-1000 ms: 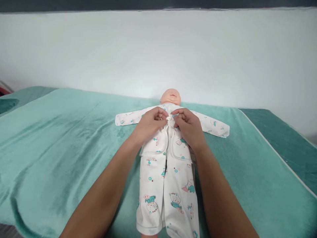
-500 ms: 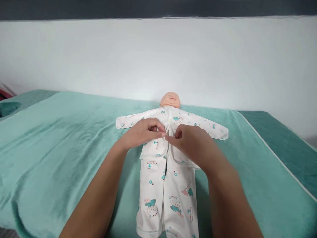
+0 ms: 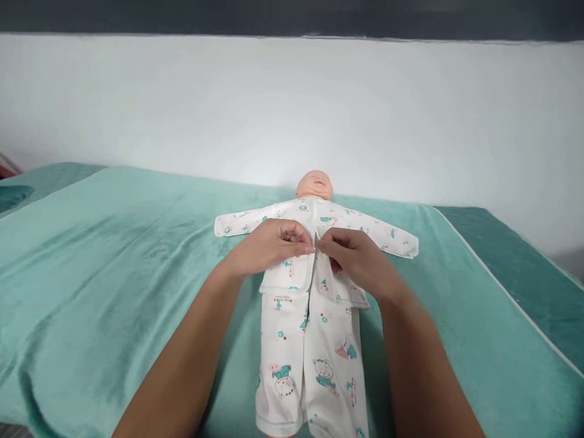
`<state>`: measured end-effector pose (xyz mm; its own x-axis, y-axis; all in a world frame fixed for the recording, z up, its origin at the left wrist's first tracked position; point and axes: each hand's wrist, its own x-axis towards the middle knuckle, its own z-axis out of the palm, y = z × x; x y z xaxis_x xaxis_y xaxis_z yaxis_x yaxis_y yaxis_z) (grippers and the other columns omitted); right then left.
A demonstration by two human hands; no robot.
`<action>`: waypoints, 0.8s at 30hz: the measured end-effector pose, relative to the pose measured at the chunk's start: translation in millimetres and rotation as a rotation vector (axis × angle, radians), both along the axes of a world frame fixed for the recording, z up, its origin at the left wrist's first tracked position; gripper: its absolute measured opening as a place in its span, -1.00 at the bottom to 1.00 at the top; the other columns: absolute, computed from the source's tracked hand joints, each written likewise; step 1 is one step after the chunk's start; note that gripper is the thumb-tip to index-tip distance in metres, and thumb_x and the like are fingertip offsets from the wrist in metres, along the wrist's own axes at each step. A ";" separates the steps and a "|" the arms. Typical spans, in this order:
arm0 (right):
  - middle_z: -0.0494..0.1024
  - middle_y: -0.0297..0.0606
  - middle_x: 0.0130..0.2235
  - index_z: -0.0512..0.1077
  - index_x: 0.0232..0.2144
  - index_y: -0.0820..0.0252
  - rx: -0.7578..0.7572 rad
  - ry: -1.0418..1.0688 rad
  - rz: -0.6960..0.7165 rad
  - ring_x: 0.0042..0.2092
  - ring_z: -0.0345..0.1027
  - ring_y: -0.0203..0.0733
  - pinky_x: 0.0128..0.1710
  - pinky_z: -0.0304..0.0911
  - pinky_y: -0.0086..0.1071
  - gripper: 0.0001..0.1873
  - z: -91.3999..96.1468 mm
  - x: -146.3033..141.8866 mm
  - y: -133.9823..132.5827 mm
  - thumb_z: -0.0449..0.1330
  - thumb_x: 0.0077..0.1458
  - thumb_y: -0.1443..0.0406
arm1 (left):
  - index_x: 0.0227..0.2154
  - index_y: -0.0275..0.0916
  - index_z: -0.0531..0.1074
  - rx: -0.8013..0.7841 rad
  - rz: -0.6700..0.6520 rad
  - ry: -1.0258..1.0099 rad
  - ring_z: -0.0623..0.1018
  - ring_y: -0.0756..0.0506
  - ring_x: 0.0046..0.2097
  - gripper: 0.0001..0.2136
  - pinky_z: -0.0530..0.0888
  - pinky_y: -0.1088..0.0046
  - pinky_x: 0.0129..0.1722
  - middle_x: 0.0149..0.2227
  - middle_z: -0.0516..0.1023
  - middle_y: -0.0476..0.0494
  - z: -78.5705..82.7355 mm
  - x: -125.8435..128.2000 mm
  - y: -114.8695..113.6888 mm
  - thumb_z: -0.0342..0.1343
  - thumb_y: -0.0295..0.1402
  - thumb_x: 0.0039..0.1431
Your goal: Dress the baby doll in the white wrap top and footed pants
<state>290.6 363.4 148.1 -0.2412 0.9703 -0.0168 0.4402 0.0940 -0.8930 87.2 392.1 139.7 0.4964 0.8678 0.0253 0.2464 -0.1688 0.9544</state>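
A baby doll (image 3: 314,184) lies on its back on a teal blanket (image 3: 114,267), head toward the wall, arms spread. It wears a white printed jacket (image 3: 292,274) and matching trousers (image 3: 314,359). My left hand (image 3: 269,245) pinches the left front edge of the jacket at the doll's chest. My right hand (image 3: 356,258) pinches the right front edge just opposite. The fingertips of both hands nearly meet over the jacket's middle seam. What lies between the fingertips is hidden.
The blanket covers a wide bed-like surface; a darker green cover (image 3: 524,274) shows at the right beyond a white edge. A white wall (image 3: 292,109) stands right behind the doll's head. The blanket's front left corner (image 3: 27,389) drops off.
Both hands have slid down from the top button near the doll's neck to a spot lower on the jacket front. The upper part of the jacket now lies closed.
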 end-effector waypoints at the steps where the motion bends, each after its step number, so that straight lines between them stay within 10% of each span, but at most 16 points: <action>1: 0.31 -0.45 -0.59 0.23 -0.59 0.15 -0.015 0.090 0.008 -0.51 0.10 -0.37 -0.48 0.00 -0.40 -0.64 -3.1 1.0 0.3 0.15 0.20 0.17 | -0.40 -0.22 0.53 -0.017 0.000 -0.027 0.40 0.03 -0.40 -0.81 0.30 0.49 -0.41 -0.43 0.49 0.02 -0.1 0.2 0.2 0.31 -0.21 0.07; 24: 0.45 -0.36 -0.56 0.43 -0.53 0.19 -0.049 0.294 0.083 -0.53 0.28 -0.37 -0.52 0.13 -0.44 -0.64 -19.9 3.6 3.2 0.22 0.23 0.11 | -0.33 -0.25 0.50 -0.124 -0.066 -0.112 0.49 0.03 -0.37 -0.79 0.45 0.47 -0.32 -0.42 0.54 0.00 -8.3 3.5 6.1 0.34 -0.25 0.08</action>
<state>294.2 366.5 128.2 -0.3214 0.9468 0.0195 0.1550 0.0729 -0.9852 90.7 398.2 131.5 0.5528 0.8331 -0.0214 0.1299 -0.0607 0.9897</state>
